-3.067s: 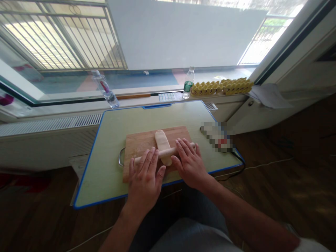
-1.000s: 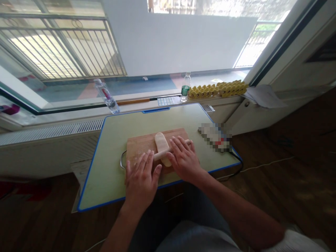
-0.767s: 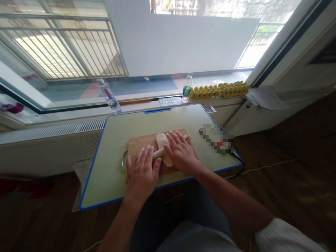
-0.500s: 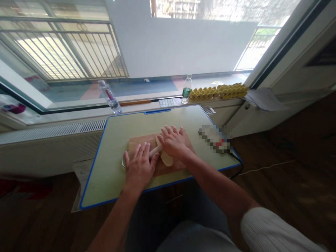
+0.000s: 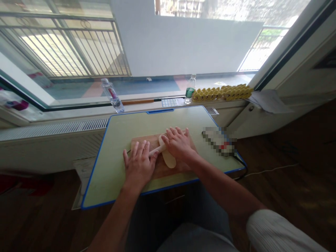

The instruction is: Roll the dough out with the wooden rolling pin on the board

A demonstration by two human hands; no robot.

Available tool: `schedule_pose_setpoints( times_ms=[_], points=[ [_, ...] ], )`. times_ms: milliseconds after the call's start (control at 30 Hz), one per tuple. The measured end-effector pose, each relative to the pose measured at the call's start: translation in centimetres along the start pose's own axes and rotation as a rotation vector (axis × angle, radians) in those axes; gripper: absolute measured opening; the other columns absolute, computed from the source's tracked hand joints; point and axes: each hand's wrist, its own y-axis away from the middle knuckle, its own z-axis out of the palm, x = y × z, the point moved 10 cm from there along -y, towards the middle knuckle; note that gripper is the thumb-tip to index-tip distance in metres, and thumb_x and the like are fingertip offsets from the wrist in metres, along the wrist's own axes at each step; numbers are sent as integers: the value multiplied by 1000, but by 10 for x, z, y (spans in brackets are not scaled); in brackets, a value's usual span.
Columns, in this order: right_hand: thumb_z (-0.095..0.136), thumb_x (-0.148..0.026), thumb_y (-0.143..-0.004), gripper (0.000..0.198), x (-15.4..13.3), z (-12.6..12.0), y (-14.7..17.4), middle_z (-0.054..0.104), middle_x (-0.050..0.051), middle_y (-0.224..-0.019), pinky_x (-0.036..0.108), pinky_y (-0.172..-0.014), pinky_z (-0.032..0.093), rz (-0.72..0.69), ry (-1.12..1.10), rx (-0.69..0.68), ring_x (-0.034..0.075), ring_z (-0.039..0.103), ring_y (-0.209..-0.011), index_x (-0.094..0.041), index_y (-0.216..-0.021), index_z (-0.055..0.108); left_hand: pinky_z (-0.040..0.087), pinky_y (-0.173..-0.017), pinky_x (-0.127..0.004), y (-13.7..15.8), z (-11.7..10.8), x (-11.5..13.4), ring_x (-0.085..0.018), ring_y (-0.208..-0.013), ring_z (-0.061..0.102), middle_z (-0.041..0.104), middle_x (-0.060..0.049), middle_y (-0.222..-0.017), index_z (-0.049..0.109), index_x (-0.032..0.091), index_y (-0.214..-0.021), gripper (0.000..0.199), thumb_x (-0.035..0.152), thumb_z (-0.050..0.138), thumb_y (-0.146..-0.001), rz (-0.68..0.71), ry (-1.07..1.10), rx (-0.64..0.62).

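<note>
A light-coloured rolling pin (image 5: 158, 149) lies aslant across a long flat oval of pale dough (image 5: 169, 160). The dough rests on a wooden cutting board (image 5: 160, 171). My left hand (image 5: 139, 161) presses flat over the pin's left end, fingers stretched and spread. Over its right part lies my right hand (image 5: 178, 142), fingers extended forward, covering some of the dough's right side. Both palms hide the pin's ends; only its middle shows.
Beneath the board is a pale green, blue-edged table (image 5: 105, 175). A pixelated object with a black cable (image 5: 220, 141) lies at its right. Two plastic bottles, the left one (image 5: 112, 96) and right one (image 5: 190, 90), and a yellow wavy item (image 5: 223, 93) stand along the windowsill.
The view has shifted slightly. My left hand has slid a little left over the board, covering the metal handle at its left edge. Both hands still lie on the rolling pin.
</note>
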Motion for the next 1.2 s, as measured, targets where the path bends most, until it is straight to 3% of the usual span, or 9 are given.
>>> schedule_pose_setpoints(
  times_ms=[133,300,467,600,700,867,1067,1200],
  points=[
    [35,-55,-112,53,-2,-3,-3,60,11,-155,68,-124,20,-2,-27,5,35,45,-147,-23,-145,61,16,-125,-77,-7,-1,-2,-37,-153,42,53,-13,-162,58,24,-151,57,54,41,-106,30,7,-12],
    [39,-55,-111,44,12,-16,34,66,7,-147,61,-126,20,-8,-124,49,29,48,-144,-29,-130,69,15,-130,-67,0,-8,9,-29,-144,52,69,-6,-145,70,31,-130,33,37,55,-101,117,67,20],
    [44,-52,-110,43,35,-24,60,66,10,-147,60,-125,22,56,-188,85,29,47,-145,-25,-133,68,14,-130,-67,-3,-6,21,-28,-142,53,68,-4,-145,72,35,-125,29,41,57,-100,155,102,5],
    [46,-49,-109,42,42,-27,68,67,10,-146,52,-124,27,63,-188,102,29,48,-144,-22,-133,69,17,-129,-70,-5,-2,25,-32,-147,49,61,-7,-154,69,33,-135,43,54,53,-101,134,71,-20],
    [46,-50,-109,44,42,-27,72,67,11,-146,49,-124,29,58,-179,111,28,49,-143,-21,-134,69,17,-128,-73,-6,5,25,-35,-154,41,52,-11,-163,56,26,-153,62,62,41,-104,101,50,-62],
    [40,-51,-111,47,41,-22,64,60,11,-155,61,-127,19,84,-130,104,30,43,-149,-23,-142,64,17,-126,-76,-27,12,22,-36,-157,37,48,-15,-165,50,19,-158,66,55,24,-108,47,15,-91],
    [35,-56,-112,53,45,-15,32,59,11,-156,69,-125,19,105,-48,62,33,41,-149,-24,-144,63,20,-125,-74,-69,10,25,-39,-154,41,50,-13,-164,56,21,-154,63,53,26,-108,35,-33,-77],
    [34,-57,-112,56,46,-14,25,56,11,-158,70,-125,17,129,-20,33,34,40,-150,-23,-146,62,21,-126,-73,-76,14,24,-37,-155,40,49,-12,-165,54,18,-155,62,50,27,-109,16,-57,-121]
  ],
)
